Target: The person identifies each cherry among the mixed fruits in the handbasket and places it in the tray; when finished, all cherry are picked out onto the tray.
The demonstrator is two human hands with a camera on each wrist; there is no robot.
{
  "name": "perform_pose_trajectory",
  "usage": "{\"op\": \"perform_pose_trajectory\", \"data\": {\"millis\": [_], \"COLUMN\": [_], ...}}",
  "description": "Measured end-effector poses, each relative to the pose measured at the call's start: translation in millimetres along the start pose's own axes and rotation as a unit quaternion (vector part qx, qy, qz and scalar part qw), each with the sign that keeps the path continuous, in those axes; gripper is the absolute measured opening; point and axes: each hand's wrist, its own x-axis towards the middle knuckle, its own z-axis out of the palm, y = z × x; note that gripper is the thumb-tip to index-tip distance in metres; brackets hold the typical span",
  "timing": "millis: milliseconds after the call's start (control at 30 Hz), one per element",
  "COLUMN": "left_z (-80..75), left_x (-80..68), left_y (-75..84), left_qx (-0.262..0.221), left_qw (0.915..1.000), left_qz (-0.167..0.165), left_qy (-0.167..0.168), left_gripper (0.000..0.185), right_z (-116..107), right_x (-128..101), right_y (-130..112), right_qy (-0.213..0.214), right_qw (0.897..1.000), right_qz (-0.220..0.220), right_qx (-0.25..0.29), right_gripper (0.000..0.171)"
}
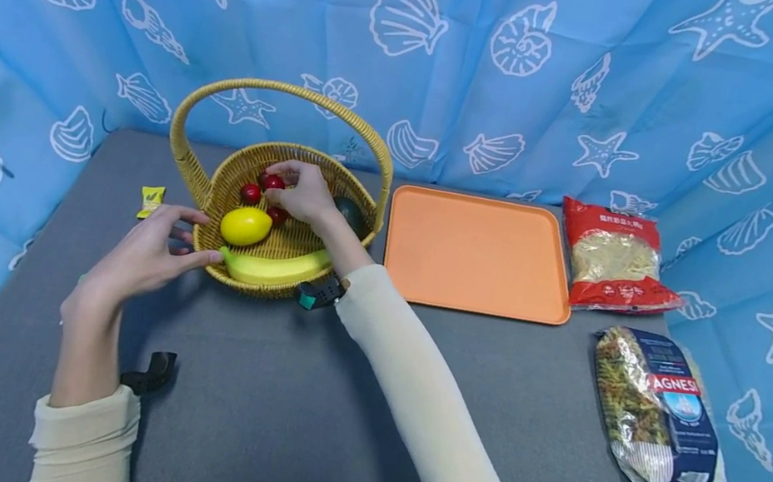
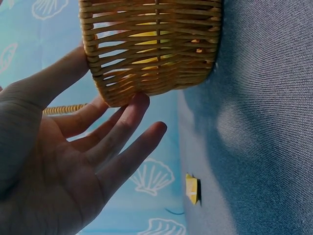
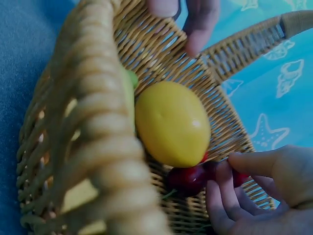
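Note:
A wicker basket (image 1: pixel 250 285) with a tall handle stands at the left of the grey table. In it lie a lemon (image 1: pixel 246 226), a banana (image 1: pixel 276 267), a dark avocado (image 1: pixel 351 215) and small red fruits (image 1: pixel 251 192). My right hand (image 1: pixel 292 188) reaches down into the basket. In the right wrist view its thumb and fingers (image 3: pixel 222 193) curl round a red fruit, with another red fruit (image 3: pixel 188 178) beside the lemon (image 3: pixel 172 122). My left hand (image 1: pixel 161 247) is open, its straight fingertips (image 2: pixel 137 105) touching the basket's outer wall (image 2: pixel 151 49).
An orange tray (image 1: pixel 479 251) lies right of the basket. A red noodle packet (image 1: pixel 614 260) and a dark pasta bag (image 1: pixel 656 410) lie further right. A small yellow sachet (image 1: pixel 151 201) sits left of the basket. Blue shell-print cloth surrounds the table.

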Motion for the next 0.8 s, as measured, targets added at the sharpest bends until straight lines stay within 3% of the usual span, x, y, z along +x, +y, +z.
{"op": "perform_pose_trajectory", "data": {"millis": [133, 433, 800], "left_z": [0.0, -0.2, 1.2], "left_x": [-0.2, 0.2, -0.3], "left_y": [-1.3, -0.9, 0.6], "left_qx": [0.000, -0.005, -0.005], "left_qw": [1.0000, 1.0000, 1.0000], "left_qz": [-0.003, -0.006, -0.004], "left_qy": [-0.003, -0.005, 0.003], "left_gripper": [0.083, 0.084, 0.081], "right_z": [-7.6, -35.4, -99.0], "right_x": [-10.8, -53.2, -128.2], "right_y": [-5.9, -17.8, -9.4], "right_qy": [-0.032, -0.056, -0.109], "right_qw": [0.999, 0.989, 0.971], "right_qz": [-0.022, -0.121, -0.208], "right_qx": [0.012, -0.059, -0.044], "right_gripper": [0.038, 0.038, 0.036]}}
